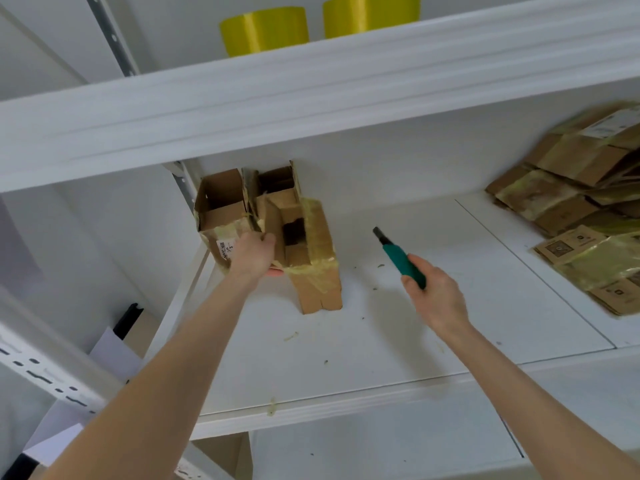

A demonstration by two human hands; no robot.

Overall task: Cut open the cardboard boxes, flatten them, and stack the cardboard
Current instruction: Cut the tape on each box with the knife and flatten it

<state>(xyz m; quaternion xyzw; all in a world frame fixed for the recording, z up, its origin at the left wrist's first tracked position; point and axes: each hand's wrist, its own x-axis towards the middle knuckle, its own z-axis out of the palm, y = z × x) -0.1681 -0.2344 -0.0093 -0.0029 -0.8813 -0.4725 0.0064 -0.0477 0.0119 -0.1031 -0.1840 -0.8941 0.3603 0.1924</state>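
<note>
Two small opened cardboard boxes (221, 206) stand at the back left of the white shelf (398, 327), bound with yellowish tape. A taped cardboard piece (318, 271) leans down from them onto the shelf. My left hand (254, 256) grips the boxes at their lower front edge. To the right, my right hand (434, 296) holds a green-handled utility knife (401, 259) above the shelf, its dark tip pointing up and left, clear of the boxes. A stack of flattened cardboard (568, 209) lies at the right end of the shelf.
The upper shelf board (311, 98) overhangs the boxes and carries two yellow tape rolls (265, 31). Small tape scraps (291, 337) litter the shelf. A perforated metal upright (45, 379) runs at lower left, with white sheets and a dark object below it.
</note>
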